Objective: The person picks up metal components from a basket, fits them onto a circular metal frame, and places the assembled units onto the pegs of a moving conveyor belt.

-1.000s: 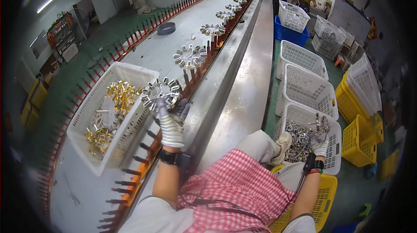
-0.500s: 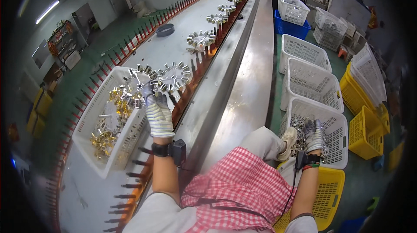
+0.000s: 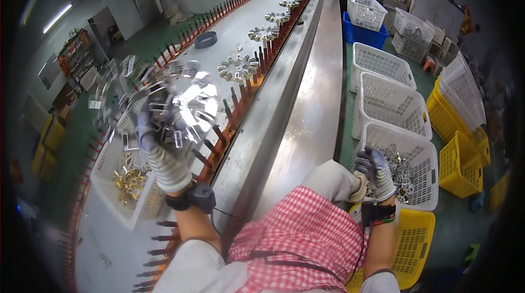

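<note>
Left hand point(image 3: 159, 156), gloved, is up over the near end of the white crate point(image 3: 146, 201) on the surface point(image 3: 120, 257); fingers clamped on shiny toothed metal wheels point(image 3: 199, 104), motion-blurred, count unclear. Gold parts point(image 3: 130, 183) sit in that crate. Right hand point(image 3: 377, 171), also gloved, is at the floor crate point(image 3: 422, 188) of small silver parts point(image 3: 403, 168); fingers curled in, can't tell if they grip anything. More wheels point(image 3: 238, 67) line the red-based pegs.
</note>
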`<state>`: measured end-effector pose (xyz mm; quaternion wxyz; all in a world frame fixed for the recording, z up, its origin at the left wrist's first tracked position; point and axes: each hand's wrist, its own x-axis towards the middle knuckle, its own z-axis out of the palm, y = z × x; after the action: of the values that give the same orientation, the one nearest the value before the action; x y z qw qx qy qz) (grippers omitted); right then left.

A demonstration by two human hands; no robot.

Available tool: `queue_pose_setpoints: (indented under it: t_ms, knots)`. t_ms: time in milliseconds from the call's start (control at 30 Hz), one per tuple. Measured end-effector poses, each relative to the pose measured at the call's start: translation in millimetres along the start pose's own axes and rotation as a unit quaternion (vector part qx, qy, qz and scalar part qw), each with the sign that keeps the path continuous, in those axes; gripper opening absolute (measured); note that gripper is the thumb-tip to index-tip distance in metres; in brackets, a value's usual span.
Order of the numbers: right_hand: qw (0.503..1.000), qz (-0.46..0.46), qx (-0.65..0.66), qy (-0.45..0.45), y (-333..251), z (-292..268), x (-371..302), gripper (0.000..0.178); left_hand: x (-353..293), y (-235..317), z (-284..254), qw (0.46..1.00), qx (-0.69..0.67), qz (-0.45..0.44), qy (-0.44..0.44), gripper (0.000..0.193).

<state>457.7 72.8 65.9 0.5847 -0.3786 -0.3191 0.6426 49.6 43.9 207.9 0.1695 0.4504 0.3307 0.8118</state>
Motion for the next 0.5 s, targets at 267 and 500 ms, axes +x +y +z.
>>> queue_pose_setpoints:
  t_ms: [267,500]
  knots:
    - [0.975,0.041,0.014,-0.217,10,113,-19,0.054,-70,-36,80,0.763,0.096,-0.452,-0.452,0.044]
    - [0.994,0.109,-0.017,0.016,12,49,-2,0.024,-89,-87,83,0.832,-0.066,-0.399,-0.379,0.056]
